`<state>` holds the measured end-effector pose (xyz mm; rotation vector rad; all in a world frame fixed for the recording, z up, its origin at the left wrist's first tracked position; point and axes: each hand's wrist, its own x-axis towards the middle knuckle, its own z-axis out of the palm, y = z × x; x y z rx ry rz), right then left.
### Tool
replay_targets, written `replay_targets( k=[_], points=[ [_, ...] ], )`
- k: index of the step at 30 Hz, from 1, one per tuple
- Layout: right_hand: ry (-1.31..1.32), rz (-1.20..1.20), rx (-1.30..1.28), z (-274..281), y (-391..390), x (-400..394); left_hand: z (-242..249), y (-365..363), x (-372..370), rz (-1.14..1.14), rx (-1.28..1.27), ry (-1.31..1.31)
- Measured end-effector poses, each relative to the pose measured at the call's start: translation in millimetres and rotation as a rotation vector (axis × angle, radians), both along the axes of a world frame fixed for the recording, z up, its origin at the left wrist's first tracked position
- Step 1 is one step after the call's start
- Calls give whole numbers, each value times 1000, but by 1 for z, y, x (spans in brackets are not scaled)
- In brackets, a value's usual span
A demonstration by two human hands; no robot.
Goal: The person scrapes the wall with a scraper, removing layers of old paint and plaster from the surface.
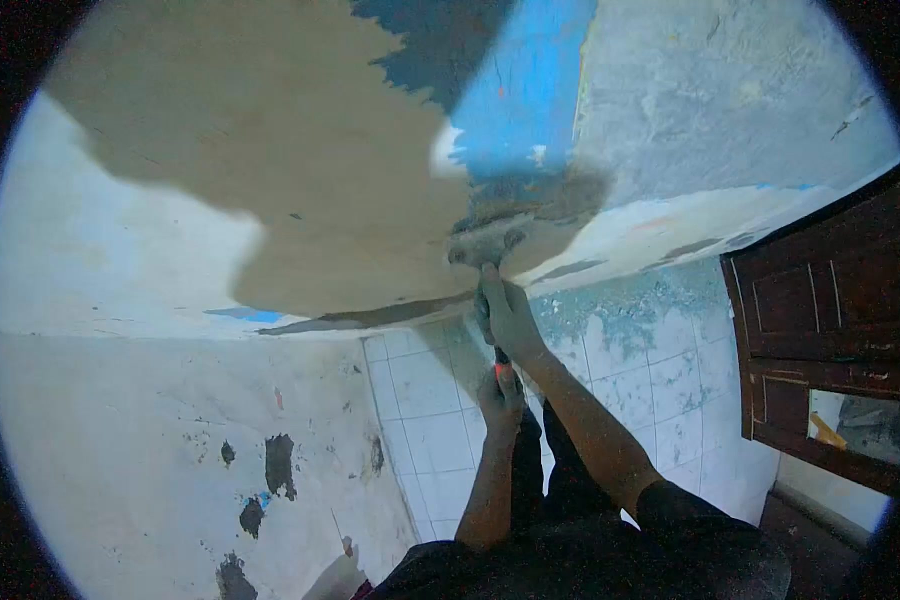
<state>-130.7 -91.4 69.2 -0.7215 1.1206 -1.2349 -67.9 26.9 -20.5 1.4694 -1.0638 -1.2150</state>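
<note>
Both of my hands are closed around one scraper, seen in the middle of the head view. My right hand point(508, 315) is the upper one, gripping close to the head of the scraper point(485, 242). Lower down, my left hand point(502, 395) wraps the black and orange-red handle. The wide head appears to press against the wall point(350, 200), just below a strip of blue paint point(525, 90) with jagged edges. Shadow covers the head, so its exact edge is hard to make out.
Debris dusts the white tiled floor point(430, 385), thickest along the wall's foot. A dark wooden door or cabinet point(820, 290) stands at the right. The left wall point(170, 430) has several dark bare patches. My legs are just below my hands.
</note>
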Motion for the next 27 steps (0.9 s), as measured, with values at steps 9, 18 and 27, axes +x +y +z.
replay_targets(
  k=[9, 18, 27],
  points=[
    [21, 8, -47, 3, -2, 5, 8, -4, 2, 28, 71, 23],
    [-18, -12, -76, 25, -10, 5, 7, -22, 6, -27, -41, 72],
    [32, 37, -88, 46, -15, -2, 42, -32, -2, -5, -43, -23]
  ],
)
